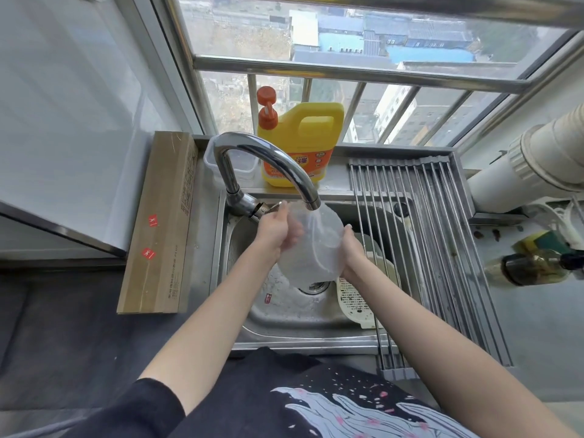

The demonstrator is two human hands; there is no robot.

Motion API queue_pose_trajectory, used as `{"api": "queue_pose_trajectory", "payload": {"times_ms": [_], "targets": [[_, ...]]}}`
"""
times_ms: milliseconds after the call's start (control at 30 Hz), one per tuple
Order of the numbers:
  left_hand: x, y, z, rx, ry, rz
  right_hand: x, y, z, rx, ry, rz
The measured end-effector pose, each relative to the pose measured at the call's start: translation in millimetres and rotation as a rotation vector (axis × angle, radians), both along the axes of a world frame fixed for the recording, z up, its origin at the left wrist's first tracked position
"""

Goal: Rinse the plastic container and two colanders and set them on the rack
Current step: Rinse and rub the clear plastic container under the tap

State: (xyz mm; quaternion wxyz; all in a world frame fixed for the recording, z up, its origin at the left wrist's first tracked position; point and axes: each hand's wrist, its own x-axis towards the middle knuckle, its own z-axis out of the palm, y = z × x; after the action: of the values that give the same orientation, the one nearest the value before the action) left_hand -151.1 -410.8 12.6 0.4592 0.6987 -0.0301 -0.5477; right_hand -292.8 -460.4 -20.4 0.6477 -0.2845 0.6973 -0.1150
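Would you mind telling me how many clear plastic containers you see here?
2. One container is held in both hands under the tap over the sink; another stands on the ledge behind the tap, beside the yellow bottle. More may be hidden.

Container point(311, 248): clear, frosted plastic. Colander point(357, 301): cream, rows of dark slots. Sink point(284, 314): grey steel. Rack point(442, 235): grey bars. Tap point(268, 159): shiny chrome. Jug point(300, 143): yellow, orange label, orange pump. Box point(161, 222): brown card, two red stickers. Sponge point(540, 241): yellow and green. Shirt point(331, 403): black, pale wave print, pink flecks.
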Motion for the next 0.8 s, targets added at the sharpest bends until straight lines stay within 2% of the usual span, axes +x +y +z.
{"api": "queue_pose_trajectory", "payload": {"times_ms": [100, 200, 267, 500, 633, 800], "targets": [[-6, 28, -9, 0.005, 0.052, 0.138, -2, 1, 6, -0.160, 0.004, 0.114], [-5, 48, -25, 0.063, 0.237, 0.353, 0, 1, 11, -0.350, -0.020, 0.273], [-4, 56, -31, 0.109, 0.349, 0.412, 7, 4, 22, -0.415, -0.083, 0.323], [-5, 57, -29, 0.171, 0.542, 0.456, 14, 14, 33, -0.516, -0.221, 0.399], [-7, 47, -24, 0.227, 0.620, 0.516, -7, 18, 30, -0.539, -0.264, 0.357], [6, 37, -17, 0.174, 0.719, 0.810, -40, 25, 31, -0.465, -0.299, 0.642]]}}
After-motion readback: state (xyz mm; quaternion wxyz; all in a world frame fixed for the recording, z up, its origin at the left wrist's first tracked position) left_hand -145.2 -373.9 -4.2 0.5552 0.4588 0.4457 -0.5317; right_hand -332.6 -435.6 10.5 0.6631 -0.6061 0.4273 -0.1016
